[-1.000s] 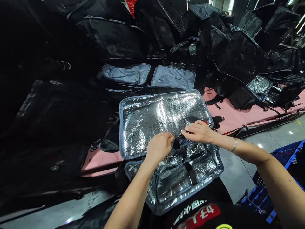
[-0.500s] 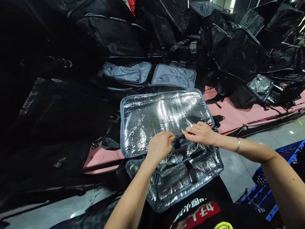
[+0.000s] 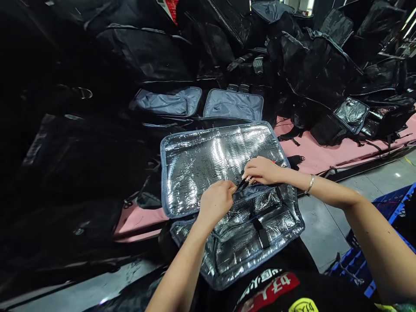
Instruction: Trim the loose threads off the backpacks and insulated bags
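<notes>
An insulated bag with a silver foil lining [image 3: 240, 251] lies open before me, its foil-lined lid [image 3: 201, 160] folded back and edged in blue-grey binding. My left hand [image 3: 217, 201] is closed, pinching the fabric at the seam between lid and body. Just to its right, my right hand [image 3: 261, 170] is wrapped round what look like red-handled scissors [image 3: 243, 183]. Their dark tips point at the left fingertips, and most of the handle is hidden by the palm. A black strap [image 3: 261, 233] crosses the lining inside the bag.
Black bags [image 3: 156, 54] are piled behind and to the left. Two grey-blue bag flaps [image 3: 234, 105] stand just beyond the lid. Pink sheeting [image 3: 328, 162] covers the surface beneath. Blue plastic crates [image 3: 352, 271] sit on the floor at right.
My right hand has shifted left and slightly up, bringing the dark tips close to my left fingers. The left hand keeps its pinch at the seam. The view has shifted slightly.
</notes>
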`<move>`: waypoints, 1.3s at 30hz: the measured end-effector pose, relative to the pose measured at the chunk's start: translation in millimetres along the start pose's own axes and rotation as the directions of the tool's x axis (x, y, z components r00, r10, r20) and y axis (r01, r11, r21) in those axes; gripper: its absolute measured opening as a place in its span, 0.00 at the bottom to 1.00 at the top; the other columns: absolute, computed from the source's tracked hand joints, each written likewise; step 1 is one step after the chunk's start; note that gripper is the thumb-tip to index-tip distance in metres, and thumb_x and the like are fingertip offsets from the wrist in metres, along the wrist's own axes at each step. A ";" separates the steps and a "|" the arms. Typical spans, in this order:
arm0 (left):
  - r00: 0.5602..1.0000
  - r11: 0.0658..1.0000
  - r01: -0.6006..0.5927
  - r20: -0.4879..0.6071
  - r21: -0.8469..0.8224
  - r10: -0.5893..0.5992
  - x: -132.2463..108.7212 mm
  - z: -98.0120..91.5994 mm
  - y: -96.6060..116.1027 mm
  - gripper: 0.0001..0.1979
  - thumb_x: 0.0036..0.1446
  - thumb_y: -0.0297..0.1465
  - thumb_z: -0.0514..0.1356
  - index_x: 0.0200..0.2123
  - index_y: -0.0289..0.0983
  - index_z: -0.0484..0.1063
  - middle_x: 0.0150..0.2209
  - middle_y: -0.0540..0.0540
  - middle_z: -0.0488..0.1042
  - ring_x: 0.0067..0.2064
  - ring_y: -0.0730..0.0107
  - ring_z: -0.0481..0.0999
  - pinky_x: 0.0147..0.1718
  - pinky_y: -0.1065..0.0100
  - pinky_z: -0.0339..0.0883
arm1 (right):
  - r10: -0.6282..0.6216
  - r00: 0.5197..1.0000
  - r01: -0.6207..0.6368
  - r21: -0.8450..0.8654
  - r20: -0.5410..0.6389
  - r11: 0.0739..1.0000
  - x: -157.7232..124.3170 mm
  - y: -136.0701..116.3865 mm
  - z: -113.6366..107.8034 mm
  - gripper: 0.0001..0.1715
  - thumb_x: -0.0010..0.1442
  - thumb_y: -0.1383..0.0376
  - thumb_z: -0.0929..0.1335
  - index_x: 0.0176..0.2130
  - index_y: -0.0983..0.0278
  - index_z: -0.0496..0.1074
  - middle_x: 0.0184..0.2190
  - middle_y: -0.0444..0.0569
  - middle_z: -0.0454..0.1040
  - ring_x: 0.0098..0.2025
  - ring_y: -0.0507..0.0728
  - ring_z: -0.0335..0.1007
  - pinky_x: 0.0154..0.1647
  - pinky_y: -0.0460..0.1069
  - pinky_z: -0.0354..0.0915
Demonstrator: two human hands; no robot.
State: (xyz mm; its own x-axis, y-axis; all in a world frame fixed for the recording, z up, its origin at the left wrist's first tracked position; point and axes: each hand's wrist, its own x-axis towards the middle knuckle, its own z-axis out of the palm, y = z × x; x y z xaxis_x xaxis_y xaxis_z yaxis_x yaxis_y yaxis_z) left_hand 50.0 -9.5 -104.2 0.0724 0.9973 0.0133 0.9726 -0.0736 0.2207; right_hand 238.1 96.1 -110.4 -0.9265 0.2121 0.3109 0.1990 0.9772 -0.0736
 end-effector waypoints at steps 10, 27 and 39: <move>0.998 0.999 -0.043 -0.044 -0.023 0.042 1.0 2.6 -1.8 0.14 0.60 0.31 0.46 0.31 0.38 0.71 0.33 0.45 0.76 0.37 0.60 0.73 0.32 0.65 0.62 | -0.019 0.993 0.010 -0.078 -0.117 0.997 -3.7 -4.5 9.0 0.11 0.64 0.62 0.62 0.37 0.64 0.71 0.33 0.47 0.73 0.34 0.54 0.60 0.32 0.50 0.48; 0.744 0.984 -0.177 -0.658 -0.025 0.117 -26.8 36.3 23.7 0.07 0.59 0.31 0.55 0.35 0.37 0.72 0.31 0.44 0.75 0.34 0.65 0.70 0.35 0.65 0.63 | 0.575 0.814 -0.566 0.341 0.087 0.750 -15.4 -23.5 7.7 0.16 0.45 0.79 0.63 0.32 0.63 0.72 0.32 0.44 0.75 0.34 0.53 0.69 0.32 0.45 0.58; 0.773 0.985 -0.146 -0.632 -0.092 0.056 -20.3 60.3 33.9 0.08 0.59 0.30 0.54 0.32 0.37 0.72 0.29 0.44 0.74 0.33 0.65 0.68 0.34 0.65 0.61 | 0.417 0.873 -0.399 0.121 -0.254 0.909 -28.2 -22.9 2.3 0.12 0.57 0.67 0.68 0.42 0.66 0.68 0.40 0.53 0.71 0.42 0.56 0.65 0.40 0.50 0.59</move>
State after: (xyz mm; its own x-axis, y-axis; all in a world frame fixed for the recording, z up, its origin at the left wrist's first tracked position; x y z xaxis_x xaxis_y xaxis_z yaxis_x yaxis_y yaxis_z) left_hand 94.8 -32.4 -155.8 -0.0295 0.7690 0.6386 0.9269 -0.2181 0.3055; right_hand 259.0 67.7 -119.7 -0.6445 0.5944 0.4810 0.5122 0.8026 -0.3056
